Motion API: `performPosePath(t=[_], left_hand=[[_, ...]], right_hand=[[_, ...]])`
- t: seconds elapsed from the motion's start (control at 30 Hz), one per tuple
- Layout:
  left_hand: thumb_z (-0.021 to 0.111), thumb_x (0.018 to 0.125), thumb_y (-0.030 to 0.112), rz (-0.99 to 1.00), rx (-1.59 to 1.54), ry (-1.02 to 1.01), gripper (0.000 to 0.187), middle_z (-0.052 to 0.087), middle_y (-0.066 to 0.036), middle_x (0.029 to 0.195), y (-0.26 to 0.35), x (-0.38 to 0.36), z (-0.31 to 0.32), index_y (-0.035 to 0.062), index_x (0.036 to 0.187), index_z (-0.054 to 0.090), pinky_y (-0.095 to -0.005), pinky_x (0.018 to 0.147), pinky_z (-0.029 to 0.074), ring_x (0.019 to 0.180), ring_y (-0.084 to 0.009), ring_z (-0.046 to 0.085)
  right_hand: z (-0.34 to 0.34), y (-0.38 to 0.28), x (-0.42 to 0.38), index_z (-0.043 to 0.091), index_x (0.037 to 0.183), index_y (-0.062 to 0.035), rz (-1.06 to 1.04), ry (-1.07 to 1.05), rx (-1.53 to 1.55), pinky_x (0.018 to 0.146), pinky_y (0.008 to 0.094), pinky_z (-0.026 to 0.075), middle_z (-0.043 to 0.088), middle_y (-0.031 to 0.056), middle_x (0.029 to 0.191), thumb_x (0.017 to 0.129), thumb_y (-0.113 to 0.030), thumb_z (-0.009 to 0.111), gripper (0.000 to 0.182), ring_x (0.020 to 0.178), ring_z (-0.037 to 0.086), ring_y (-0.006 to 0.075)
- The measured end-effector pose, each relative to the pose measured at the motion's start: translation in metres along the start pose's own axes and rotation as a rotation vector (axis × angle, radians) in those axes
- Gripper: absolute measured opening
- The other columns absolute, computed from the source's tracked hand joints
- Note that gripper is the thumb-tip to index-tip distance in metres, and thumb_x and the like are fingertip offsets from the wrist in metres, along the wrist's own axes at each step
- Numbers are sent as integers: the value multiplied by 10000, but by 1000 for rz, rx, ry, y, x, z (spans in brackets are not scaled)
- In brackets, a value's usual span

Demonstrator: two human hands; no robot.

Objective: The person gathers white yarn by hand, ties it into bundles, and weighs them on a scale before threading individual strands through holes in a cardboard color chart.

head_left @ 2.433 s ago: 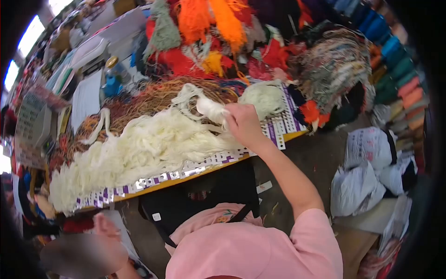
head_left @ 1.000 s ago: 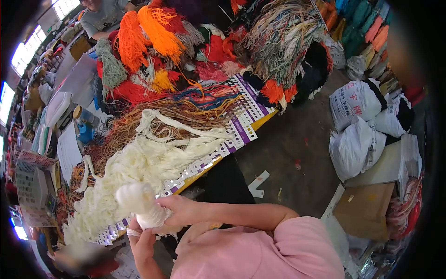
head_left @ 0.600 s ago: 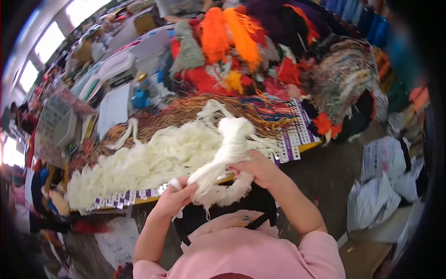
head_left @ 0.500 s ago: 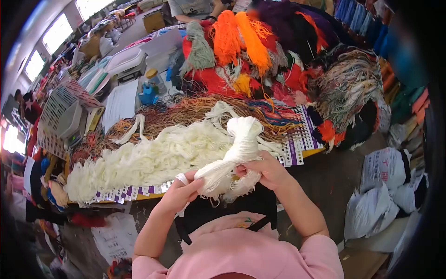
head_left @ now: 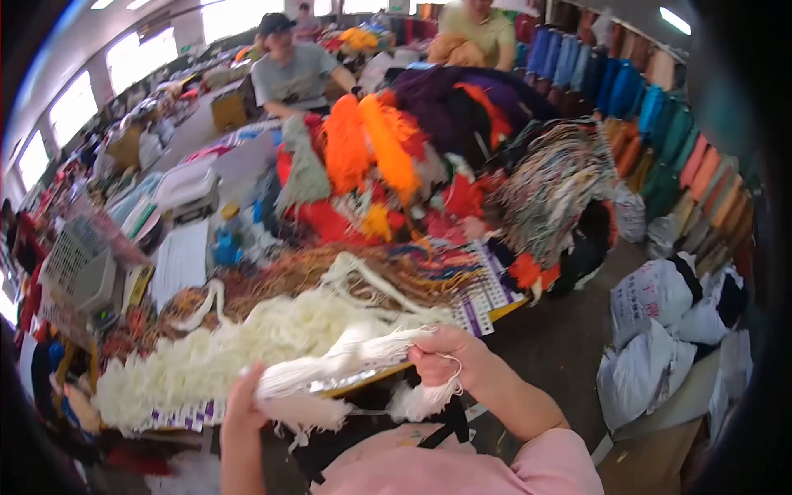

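A white skein of yarn [head_left: 342,356] is stretched between my two hands over the table's front edge, its loose ends hanging below. My right hand [head_left: 445,356] is closed round the skein's right end. At the left end, my left hand [head_left: 245,400] grips the yarn, its fingers partly hidden behind the strands. Just beyond lies a long heap of cream yarn [head_left: 206,351] on the table, over cards with purple marks [head_left: 474,315]. Brown and mixed threads [head_left: 305,276] lie behind the heap.
Orange skeins [head_left: 346,144], a grey-green skein [head_left: 305,165] and dark yarn pile up behind. A white basket [head_left: 74,260] stands at the left. White sacks [head_left: 643,371] sit on the floor at right. Two people [head_left: 293,74] are across the table; another is farther back.
The view has tilted up, showing more of the room. The skein, bunched and upright before, is now drawn out sideways, with my hands farther apart.
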State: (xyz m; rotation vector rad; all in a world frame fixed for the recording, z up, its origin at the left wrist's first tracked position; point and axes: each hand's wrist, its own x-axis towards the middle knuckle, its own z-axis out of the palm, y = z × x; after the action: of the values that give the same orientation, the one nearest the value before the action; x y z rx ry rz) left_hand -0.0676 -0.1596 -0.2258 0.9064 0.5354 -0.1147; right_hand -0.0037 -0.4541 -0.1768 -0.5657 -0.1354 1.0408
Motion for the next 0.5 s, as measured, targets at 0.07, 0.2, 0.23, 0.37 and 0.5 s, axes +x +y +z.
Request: performPosePath(t=[0.07,0.2,0.23,0.37,0.5], left_hand=[[494,741,226,225,145,5,237,555,-89,740,-12,14,-72,23,859,521,-294,542,425,655,-214,542],[449,747,265,417,726,319,336,519,-109,861,24,-47,-100,38,993,464,-365,677,383,847,-241,483],[421,765,284,517,805,304,350,508,-109,922,20,-53,-151,41,1015,447,-365,702,391,876,-239,481],[460,786,296,450,273,566,427,483,-130,1017,35,-103,-176,58,1128,366,-208,287,235,360,-64,298],[438,797,215,341,-421,61,140,409,34,623,-2,-124,-145,86,759,474,-137,312,228,415,-50,301]], right_hand=[[-5,0,-1,466,700,-25,45,-8,8,321,183,214,318,-40,423,797,-160,426,171,322,259,43],[4,-8,12,469,718,-23,-176,181,7,320,186,224,329,-38,435,795,-141,418,150,322,267,41],[12,-25,9,471,750,-22,-289,98,-20,320,184,226,337,-36,438,805,-141,403,148,325,282,35],[18,-17,52,482,865,-42,-2,-82,-232,332,195,243,378,-33,504,778,-179,465,163,380,327,38],[64,34,108,462,911,-62,232,-55,-539,333,181,244,397,-24,561,748,-184,492,205,402,332,43]])
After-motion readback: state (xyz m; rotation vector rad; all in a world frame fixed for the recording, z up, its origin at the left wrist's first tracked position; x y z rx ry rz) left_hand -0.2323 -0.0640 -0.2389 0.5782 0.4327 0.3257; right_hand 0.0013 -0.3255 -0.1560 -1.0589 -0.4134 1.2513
